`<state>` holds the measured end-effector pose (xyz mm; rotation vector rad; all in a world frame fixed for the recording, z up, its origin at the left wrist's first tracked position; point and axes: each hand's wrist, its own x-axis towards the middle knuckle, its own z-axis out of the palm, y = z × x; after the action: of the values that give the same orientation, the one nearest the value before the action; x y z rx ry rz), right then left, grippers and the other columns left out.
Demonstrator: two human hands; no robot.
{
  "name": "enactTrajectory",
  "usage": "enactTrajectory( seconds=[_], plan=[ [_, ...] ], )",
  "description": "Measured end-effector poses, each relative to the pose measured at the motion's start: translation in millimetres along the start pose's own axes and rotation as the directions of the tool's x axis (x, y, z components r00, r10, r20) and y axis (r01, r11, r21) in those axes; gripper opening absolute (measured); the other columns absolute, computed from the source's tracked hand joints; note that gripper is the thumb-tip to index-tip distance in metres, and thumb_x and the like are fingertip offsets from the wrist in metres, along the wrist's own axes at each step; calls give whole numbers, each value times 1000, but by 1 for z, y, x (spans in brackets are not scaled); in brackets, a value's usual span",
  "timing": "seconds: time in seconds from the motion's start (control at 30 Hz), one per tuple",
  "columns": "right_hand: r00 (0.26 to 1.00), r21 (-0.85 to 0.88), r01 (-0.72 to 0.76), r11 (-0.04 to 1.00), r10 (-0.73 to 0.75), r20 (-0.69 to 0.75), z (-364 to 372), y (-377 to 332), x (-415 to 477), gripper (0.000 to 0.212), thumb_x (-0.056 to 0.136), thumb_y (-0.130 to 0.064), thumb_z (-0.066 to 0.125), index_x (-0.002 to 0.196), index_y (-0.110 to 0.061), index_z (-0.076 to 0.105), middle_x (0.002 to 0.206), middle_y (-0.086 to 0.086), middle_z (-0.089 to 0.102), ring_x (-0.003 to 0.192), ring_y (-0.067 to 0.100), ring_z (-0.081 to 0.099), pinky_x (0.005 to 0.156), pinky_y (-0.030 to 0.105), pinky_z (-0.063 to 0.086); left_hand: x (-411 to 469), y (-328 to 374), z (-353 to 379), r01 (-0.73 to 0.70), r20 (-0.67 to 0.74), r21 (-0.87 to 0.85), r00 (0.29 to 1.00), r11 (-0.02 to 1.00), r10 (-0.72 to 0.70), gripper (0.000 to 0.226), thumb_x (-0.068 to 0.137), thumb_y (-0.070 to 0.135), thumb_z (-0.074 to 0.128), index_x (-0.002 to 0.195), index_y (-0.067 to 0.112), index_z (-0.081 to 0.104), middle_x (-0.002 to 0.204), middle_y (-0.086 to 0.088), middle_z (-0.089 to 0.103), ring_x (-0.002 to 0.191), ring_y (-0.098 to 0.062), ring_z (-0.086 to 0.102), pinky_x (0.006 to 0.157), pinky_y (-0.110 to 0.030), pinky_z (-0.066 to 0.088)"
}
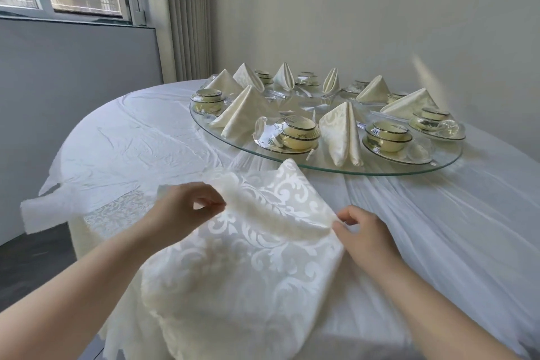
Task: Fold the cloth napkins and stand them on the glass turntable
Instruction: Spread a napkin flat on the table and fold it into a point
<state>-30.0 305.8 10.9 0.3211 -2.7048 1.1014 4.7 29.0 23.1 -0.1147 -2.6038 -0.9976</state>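
Observation:
A cream damask napkin (251,257) lies partly unfolded on the table's near side. My left hand (181,207) pinches its folded edge on the left, and my right hand (362,231) pinches the same edge on the right. Between them the edge is lifted a little off the table. Beyond it sits the round glass turntable (409,171). Several folded napkins stand on it, the nearest being one (342,134) at its front and another (245,111) at its left.
Cream bowls on saucers (295,134) and glassware ring the turntable between the napkins. A wrinkled white tablecloth (140,137) covers the round table. A window and grey wall panel are at the left, a curtain behind, and a plain wall at the right.

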Motion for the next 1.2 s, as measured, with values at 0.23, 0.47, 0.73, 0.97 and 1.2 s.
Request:
enactTrajectory(
  seconds=[0.23, 0.47, 0.73, 0.97, 1.2],
  plan=[
    [990, -17, -103, 995, 104, 98, -5, 3, -3, 26, 86, -15, 56, 63, -25, 47, 71, -11, 54, 79, 17, 52, 73, 26, 39, 6, -20, 6, 388, -24, 328, 915, 861, -403, 76, 86, 39, 59, 145, 14, 20, 148, -7, 28, 135, -25, 27, 108, -34, 24],
    [986, -296, -132, 946, 157, 61, -16, 13, -16, 16, 90, -32, 50, 74, -30, 46, 70, -19, 44, 92, 11, 41, 78, 24, 16, 13, -18, 6, 385, -22, 350, 915, 854, -403, 24, 86, 37, 60, 107, 25, 60, 90, 5, 55, 104, -19, 54, 92, -27, 27],
    [975, -323, -188, 927, 215, 49, -25, 15, -22, 10, 89, -34, 52, 80, -30, 48, 85, -18, 48, 109, 14, 46, 81, 24, 19, 2, -5, 10, 149, -93, 407, 988, 901, -121, 9, 84, 21, 63, 83, 21, 72, 81, 5, 54, 96, -22, 56, 80, -28, 25],
    [999, -22, 31, 999, -32, -21, -17, -18, 2, 35, 87, -20, 59, 121, -14, 53, 127, 1, 50, 121, 20, 42, 96, 25, 31, -36, 47, 34, -443, -120, 151, 879, 884, 461, 17, 74, 35, 55, 67, 28, 68, 79, 12, 48, 66, -6, 46, 57, -12, 30],
    [858, 163, 296, 941, -337, 388, 12, -65, 12, 44, 89, -29, 56, 132, -24, 45, 140, -8, 42, 135, 8, 27, 115, 31, 13, -71, 45, 63, -404, 97, -82, 907, 911, 411, 15, 73, 46, 51, 85, 40, 58, 88, 34, 53, 77, 17, 51, 70, 2, 35]
  ],
)
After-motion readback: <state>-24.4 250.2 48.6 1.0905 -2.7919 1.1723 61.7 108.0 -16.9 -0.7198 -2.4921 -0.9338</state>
